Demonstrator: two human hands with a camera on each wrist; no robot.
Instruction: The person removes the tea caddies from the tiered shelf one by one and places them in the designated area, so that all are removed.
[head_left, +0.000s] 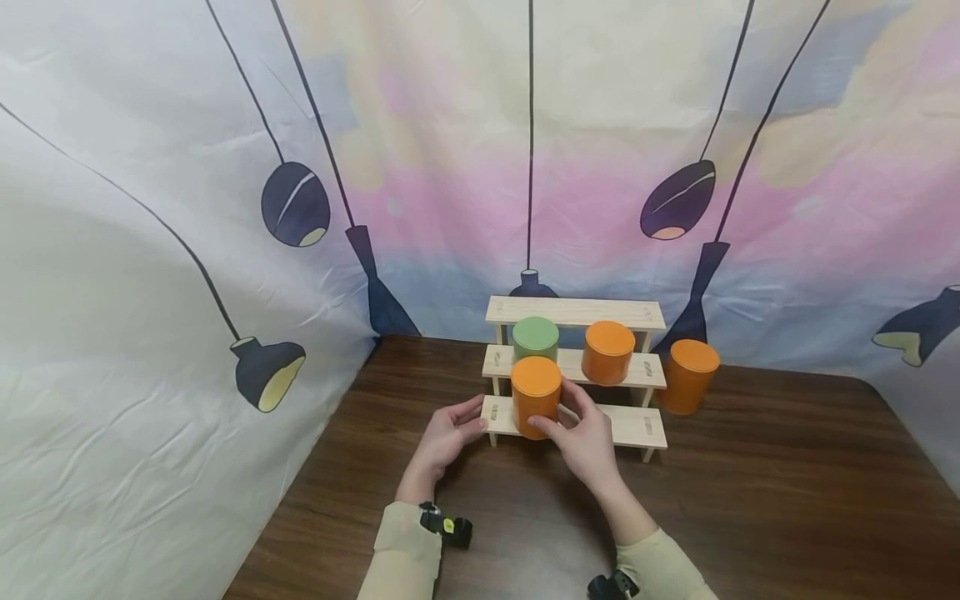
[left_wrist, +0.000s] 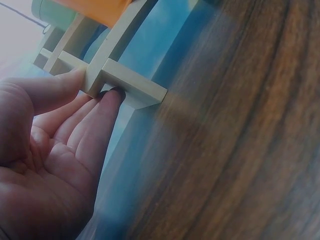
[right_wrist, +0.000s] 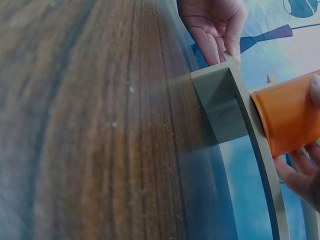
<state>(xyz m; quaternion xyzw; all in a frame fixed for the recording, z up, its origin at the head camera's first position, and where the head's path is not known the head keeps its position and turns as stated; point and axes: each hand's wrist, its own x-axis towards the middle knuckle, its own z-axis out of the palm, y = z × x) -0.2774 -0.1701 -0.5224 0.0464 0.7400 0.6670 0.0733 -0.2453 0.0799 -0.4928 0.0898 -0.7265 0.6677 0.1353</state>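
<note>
A three-step wooden stand stands on the table. My right hand grips an orange canister on the left part of its lowest step, thumb in front and fingers around the right side. In the right wrist view, the base of that orange canister sits at the step's board. My left hand pinches the left end of the lowest step; the left wrist view has its thumb on the board and fingertips beneath. On the middle step stand a green canister, partly hidden, and another orange canister.
A further orange canister stands just right of the stand, at the table's rear. The dark wooden table extends to both sides and in front. Behind it hangs a cloth backdrop printed with lamps.
</note>
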